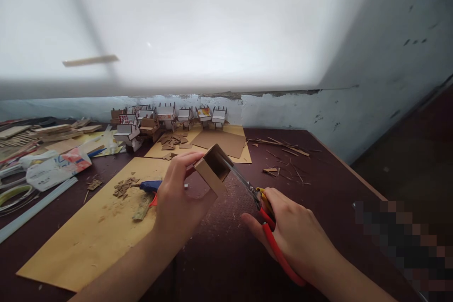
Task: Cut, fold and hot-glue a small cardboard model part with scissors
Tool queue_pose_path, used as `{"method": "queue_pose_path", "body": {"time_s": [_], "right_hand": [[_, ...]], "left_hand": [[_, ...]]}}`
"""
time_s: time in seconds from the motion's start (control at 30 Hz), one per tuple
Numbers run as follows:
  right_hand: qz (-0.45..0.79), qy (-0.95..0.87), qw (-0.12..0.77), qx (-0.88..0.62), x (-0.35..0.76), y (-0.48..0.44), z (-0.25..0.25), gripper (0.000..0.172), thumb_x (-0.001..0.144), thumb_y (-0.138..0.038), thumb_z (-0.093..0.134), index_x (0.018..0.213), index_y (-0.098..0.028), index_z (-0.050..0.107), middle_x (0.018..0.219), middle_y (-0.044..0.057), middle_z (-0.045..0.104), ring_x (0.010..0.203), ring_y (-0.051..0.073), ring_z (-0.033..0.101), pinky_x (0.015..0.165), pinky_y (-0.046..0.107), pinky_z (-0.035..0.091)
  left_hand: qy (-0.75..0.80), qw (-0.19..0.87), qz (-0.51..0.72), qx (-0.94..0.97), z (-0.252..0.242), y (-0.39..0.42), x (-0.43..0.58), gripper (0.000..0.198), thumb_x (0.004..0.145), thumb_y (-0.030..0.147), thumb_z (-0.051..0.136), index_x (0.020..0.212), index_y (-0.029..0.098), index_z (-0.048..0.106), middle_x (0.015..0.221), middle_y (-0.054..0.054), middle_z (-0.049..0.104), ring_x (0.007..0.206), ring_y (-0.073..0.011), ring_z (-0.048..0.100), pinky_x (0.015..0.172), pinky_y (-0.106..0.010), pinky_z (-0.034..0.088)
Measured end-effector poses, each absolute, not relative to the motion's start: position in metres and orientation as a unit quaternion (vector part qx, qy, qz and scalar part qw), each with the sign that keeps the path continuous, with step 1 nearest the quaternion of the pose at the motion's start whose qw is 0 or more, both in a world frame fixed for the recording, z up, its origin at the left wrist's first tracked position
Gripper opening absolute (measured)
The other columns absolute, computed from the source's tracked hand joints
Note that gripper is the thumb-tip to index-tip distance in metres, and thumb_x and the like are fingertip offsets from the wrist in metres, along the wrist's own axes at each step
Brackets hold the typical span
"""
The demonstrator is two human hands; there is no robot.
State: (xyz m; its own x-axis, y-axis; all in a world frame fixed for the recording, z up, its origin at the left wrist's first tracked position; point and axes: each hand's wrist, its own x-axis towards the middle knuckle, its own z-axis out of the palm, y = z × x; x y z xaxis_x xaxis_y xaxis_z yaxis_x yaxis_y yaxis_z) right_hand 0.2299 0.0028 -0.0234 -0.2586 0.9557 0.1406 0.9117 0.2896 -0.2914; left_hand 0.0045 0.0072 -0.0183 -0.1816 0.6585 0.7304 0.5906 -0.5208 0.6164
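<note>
The left hand's thumb and fingers (175,165) are clamped on opposite sides of a small cardboard box (205,175), held tilted above the middle of the bench (339,188) with its open end toward the pliers (244,181). The right hand (293,224) has its fingers curled round the yellow handle, its thumb apart from them beside the red one; the fingers' undersides are hidden. The pliers' nose reaches the box's mouth, but its tips are lost against the dark inside, so whether they pinch the cardboard I cannot tell. Behind the left wrist, a blue glue gun (150,186) is partly covered, lying on a yellow sheet (85,245) with brown scraps (125,187). Toward the far edge are a flat cardboard piece (217,141) and small chair-like models (166,114), the rear ones overlapping. Thin sticks (290,145) lie near the far right corner. Along the left, tape rolls (16,194) are cut off, beside a crumpled bag (53,170), its print unreadable.
</note>
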Motion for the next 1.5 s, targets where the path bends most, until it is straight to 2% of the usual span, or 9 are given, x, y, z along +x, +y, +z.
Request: {"method": "queue_pose_path", "body": {"time_s": [0.27,0.5,0.8,1.2,1.5], "right_hand": [[0.059,-0.797,0.162,-0.578,0.233,0.005,-0.028,0.044,0.094,-0.066,0.052,0.077,-0.027,0.039,0.072,0.0,0.059,0.054,0.019,0.055,0.051,0.029,0.032],[0.054,-0.801,0.16,-0.575,0.233,0.004,-0.029,0.043,0.094,-0.063,0.054,0.075,-0.027,0.039,0.07,-0.001,0.057,0.052,0.018,0.054,0.05,0.028,0.029],[0.084,-0.791,0.158,-0.585,0.233,0.007,-0.031,0.047,0.099,-0.065,0.044,0.072,-0.027,0.037,0.068,0.0,0.057,0.054,0.019,0.052,0.054,0.03,0.032],[0.051,-0.804,0.186,-0.562,0.235,0.009,-0.039,0.047,0.101,-0.062,0.044,0.07,-0.027,0.037,0.066,0.0,0.057,0.051,0.017,0.05,0.052,0.03,0.03],[0.093,-0.792,0.183,-0.575,0.234,0.007,-0.033,0.047,0.1,-0.065,0.042,0.073,-0.027,0.035,0.068,0.0,0.056,0.055,0.018,0.049,0.054,0.03,0.033]], "left_hand": [[0.482,0.031,0.589,0.648,-0.016,0.005,0.008,0.052,0.077,0.019,0.081,0.124,0.027,0.062,0.128,-0.005,0.067,0.118,-0.0227,0.066,0.097,-0.04,0.062],[0.486,0.029,0.587,0.647,-0.017,0.006,0.008,0.051,0.078,0.02,0.08,0.124,0.027,0.061,0.125,-0.005,0.068,0.113,-0.0221,0.067,0.094,-0.04,0.063],[0.485,0.031,0.587,0.647,-0.018,0.006,0.007,0.053,0.076,0.017,0.081,0.124,0.026,0.062,0.124,-0.005,0.068,0.112,-0.0209,0.068,0.095,-0.038,0.063],[0.503,0.036,0.582,0.638,-0.016,0.005,0.007,0.054,0.072,0.018,0.083,0.122,0.026,0.065,0.118,-0.004,0.072,0.1,-0.0211,0.074,0.09,-0.038,0.064],[0.513,0.042,0.581,0.631,-0.015,0.005,0.007,0.053,0.071,0.019,0.084,0.12,0.028,0.065,0.114,-0.002,0.074,0.096,-0.022,0.076,0.087,-0.038,0.064]]}}
